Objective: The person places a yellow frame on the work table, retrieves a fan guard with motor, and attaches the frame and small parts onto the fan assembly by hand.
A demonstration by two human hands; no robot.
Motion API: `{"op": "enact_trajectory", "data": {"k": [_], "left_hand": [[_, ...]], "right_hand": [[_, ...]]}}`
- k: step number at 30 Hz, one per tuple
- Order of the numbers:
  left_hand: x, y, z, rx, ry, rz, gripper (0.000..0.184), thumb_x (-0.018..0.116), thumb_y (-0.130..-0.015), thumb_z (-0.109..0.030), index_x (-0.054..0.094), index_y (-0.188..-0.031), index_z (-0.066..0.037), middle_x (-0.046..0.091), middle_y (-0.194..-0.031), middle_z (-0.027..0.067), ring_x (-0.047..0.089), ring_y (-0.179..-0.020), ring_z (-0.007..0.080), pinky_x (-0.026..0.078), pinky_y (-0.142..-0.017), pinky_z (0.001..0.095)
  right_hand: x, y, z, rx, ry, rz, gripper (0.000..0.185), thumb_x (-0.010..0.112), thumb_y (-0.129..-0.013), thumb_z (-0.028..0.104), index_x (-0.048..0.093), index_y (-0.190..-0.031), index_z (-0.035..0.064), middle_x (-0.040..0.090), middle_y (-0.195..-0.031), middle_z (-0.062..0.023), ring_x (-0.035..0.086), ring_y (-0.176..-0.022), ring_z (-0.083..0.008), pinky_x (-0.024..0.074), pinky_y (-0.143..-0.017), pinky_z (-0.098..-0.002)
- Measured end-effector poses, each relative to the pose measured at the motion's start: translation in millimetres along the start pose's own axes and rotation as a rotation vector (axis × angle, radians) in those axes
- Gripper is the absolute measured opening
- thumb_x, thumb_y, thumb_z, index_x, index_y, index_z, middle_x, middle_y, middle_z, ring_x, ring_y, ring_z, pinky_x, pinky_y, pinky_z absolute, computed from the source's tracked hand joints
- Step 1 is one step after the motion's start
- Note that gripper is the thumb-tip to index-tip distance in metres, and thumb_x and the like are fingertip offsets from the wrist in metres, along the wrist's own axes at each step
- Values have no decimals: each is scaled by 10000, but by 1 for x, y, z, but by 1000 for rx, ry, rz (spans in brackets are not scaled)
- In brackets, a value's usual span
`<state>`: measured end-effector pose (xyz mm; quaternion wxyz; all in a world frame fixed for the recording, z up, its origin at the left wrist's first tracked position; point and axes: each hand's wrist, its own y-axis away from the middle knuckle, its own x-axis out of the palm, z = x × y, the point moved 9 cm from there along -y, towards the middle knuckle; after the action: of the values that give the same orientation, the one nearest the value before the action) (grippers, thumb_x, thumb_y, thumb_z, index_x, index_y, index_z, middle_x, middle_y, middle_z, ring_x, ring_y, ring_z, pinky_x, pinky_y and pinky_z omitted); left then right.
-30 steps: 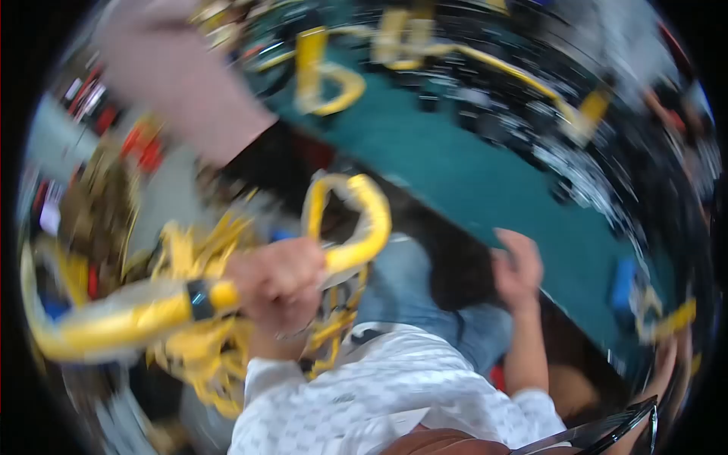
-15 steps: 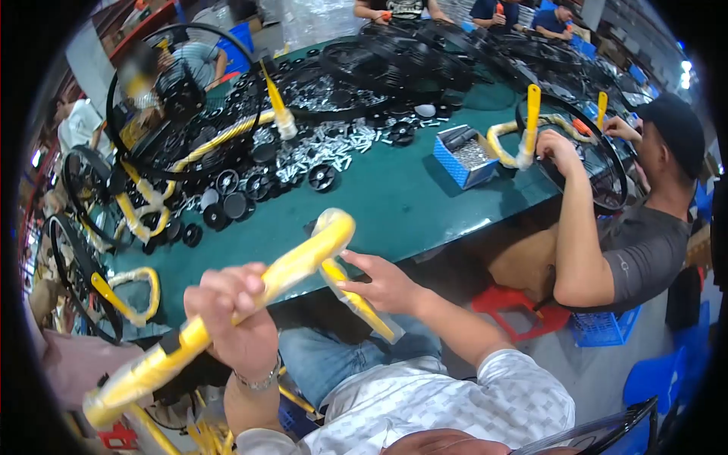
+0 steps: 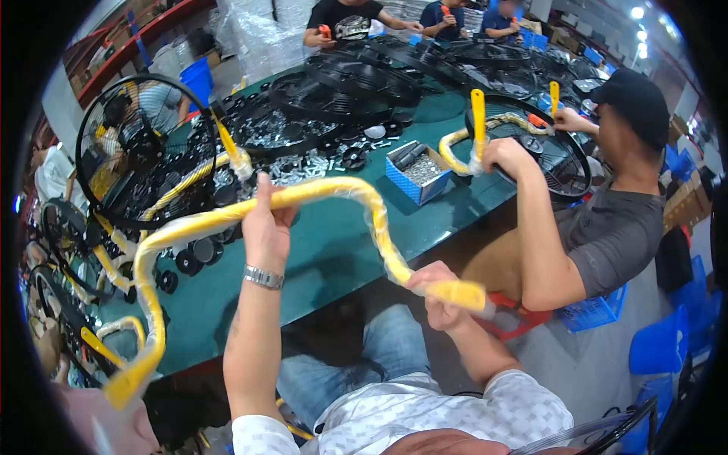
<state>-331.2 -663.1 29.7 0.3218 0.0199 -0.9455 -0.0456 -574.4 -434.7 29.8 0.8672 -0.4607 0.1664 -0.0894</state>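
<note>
A yellow bent tube (image 3: 334, 186), wrapped in clear plastic film, spans the middle of the head view above the table's near edge. My left hand (image 3: 267, 231) holds its upper stretch from below, thumb up along the near side. The fingers of my right hand (image 3: 442, 294) are closed around the tube's right leg, just above its flat, blurred yellow end. On the left, the tube bends down to another flat end near the bottom left. Behind it stands a round black fan grille (image 3: 144, 152) with a similar yellow tube attached.
The green table (image 3: 334, 262) carries heaps of black grilles, round black knobs (image 3: 189, 262) and metal screws. A blue box (image 3: 418, 174) of small metal parts sits right of centre. At right, a co-worker (image 3: 607, 227) handles another grille and yellow tube; more people work at the back.
The yellow tube has swung from pointing at the camera to lying broadly across the view. My left hand rose; my right hand shifted right and closed near one end. The view shifted too.
</note>
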Motion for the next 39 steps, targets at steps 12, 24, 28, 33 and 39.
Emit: {"op": "enact_trajectory", "data": {"k": [12,24,28,33,39], "left_hand": [[-31,137,-1,233,-359,282,320,505,-976,-208,511,-1206,15,596,-1146,176,642,-936,246,546,-813,375],[-166,189,-224,1123,-998,-531,344,574,-940,-155,526,-1208,54,582,-1140,151,568,-1041,209,478,-862,309],[-143,108,-248,954,-1125,-373,562,451,-1001,-383,432,-1333,70,603,-1169,127,565,-1024,164,437,-898,264],[-194,59,-159,704,-854,-266,333,464,-997,-298,519,-1091,16,567,-779,40,521,-685,165,453,-640,328],[-239,108,-95,606,-1345,-220,369,540,-962,-252,508,-1180,43,613,-1041,144,581,-915,205,467,-786,344]], "right_hand": [[-8,-80,-164,435,-117,-183,203,529,-954,198,637,-993,30,503,-653,34,466,-604,-74,385,-542,-263],[25,-13,-161,347,312,-209,284,478,-1002,229,572,-1059,-34,597,-923,-97,550,-861,-186,440,-798,-324],[20,-7,-178,630,223,-30,322,525,-969,239,572,-1117,-42,608,-969,-123,554,-858,-198,453,-792,-345],[-12,-66,-111,407,460,-169,561,662,-875,209,440,-1318,-53,565,-1215,-193,558,-1120,-283,420,-977,-359],[4,-142,-90,387,230,-190,459,611,-911,233,468,-1264,-22,628,-1053,-129,617,-923,-223,491,-820,-348]]}}
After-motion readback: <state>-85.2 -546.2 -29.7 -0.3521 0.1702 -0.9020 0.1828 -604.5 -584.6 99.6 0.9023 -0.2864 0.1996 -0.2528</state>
